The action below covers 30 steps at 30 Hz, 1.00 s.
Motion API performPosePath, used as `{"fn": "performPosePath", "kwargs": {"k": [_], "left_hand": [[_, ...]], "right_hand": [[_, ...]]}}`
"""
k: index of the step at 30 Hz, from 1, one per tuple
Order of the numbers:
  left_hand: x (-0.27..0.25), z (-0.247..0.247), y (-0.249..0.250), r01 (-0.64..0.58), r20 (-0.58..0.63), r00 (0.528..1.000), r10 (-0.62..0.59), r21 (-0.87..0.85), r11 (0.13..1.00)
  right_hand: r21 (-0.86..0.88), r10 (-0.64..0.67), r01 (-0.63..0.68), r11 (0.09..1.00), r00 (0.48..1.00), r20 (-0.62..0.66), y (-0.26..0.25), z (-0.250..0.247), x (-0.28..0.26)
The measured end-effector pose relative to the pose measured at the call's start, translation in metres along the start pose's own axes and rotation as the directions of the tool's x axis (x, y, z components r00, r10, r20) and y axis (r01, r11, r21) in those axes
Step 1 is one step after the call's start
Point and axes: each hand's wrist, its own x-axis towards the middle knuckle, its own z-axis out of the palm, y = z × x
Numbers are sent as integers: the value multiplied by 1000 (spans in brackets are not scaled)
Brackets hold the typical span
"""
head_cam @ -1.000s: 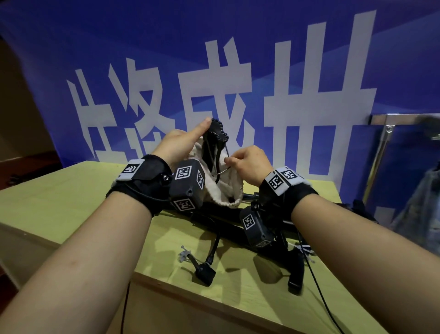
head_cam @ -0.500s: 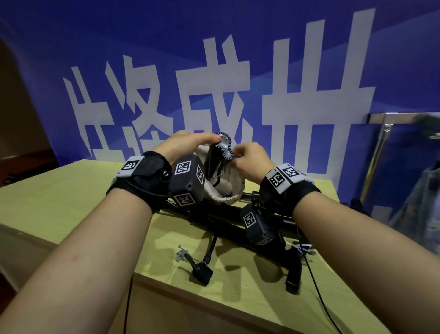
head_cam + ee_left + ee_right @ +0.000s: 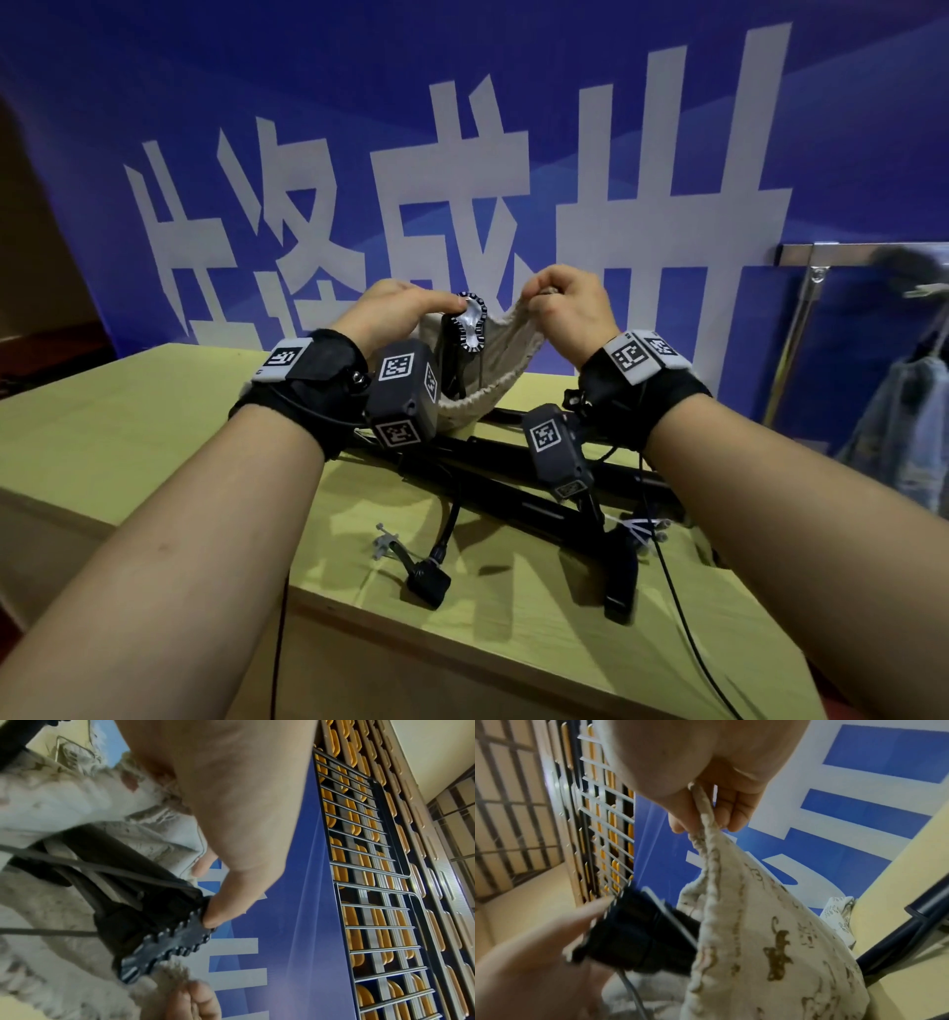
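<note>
Above the table I hold up a beige printed cloth bag [image 3: 506, 360] between both hands. My left hand [image 3: 393, 311] grips its left rim, and the thumb presses on the top of a black device with a studded plate [image 3: 468, 325] that stands in the bag's mouth. My right hand [image 3: 565, 303] pinches the right rim and stretches it sideways. In the left wrist view the thumb of the left hand [image 3: 231, 811] sits on the device [image 3: 167, 939] beside the bag [image 3: 64, 805]. The right hand [image 3: 706, 780] pinches the bag's gathered hem [image 3: 770, 943] next to the device [image 3: 639, 933].
A yellow-green table [image 3: 128, 411] carries a folded black stand [image 3: 513, 488], a small black clamp piece [image 3: 426, 583] near the front edge and thin cables. A blue banner stands behind. A metal clothes rail [image 3: 847, 252] with a denim garment [image 3: 904, 426] is at the right.
My right hand has left the device and moved right, pulling the bag's rim wide. The device has tipped from upright down into the bag's mouth under the left thumb.
</note>
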Motion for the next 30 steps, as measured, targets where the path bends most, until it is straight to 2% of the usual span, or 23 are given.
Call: {"fn": "performPosePath", "kwargs": {"k": [4, 9, 12, 17, 21, 26, 30], "left_hand": [[-3, -4, -2, 42, -35, 999, -42, -10, 999], [-13, -1, 3, 25, -115, 993, -33, -76, 997], [-17, 0, 7, 13, -111, 993, -24, -101, 995], [-11, 2, 9, 22, -68, 997, -31, -126, 992], [-2, 2, 7, 21, -49, 998, -28, -133, 991], [4, 3, 4, 41, -61, 997, -51, -152, 988], [7, 4, 4, 28, -53, 998, -33, -103, 994]], "right_hand": [[31, 38, -38, 999, 999, 22, 4, -10, -5], [-202, 43, -25, 979, 996, 84, 10, -13, -7], [-307, 25, -8, 952, 998, 52, 15, -16, -6], [-311, 48, -46, 949, 999, -3, 22, -22, -3], [-226, 106, -89, 970, 992, 62, 21, -25, -4], [89, 198, -220, 971, 959, 200, 14, -29, -6], [157, 221, -263, 952, 945, 241, 13, -33, -7]]}}
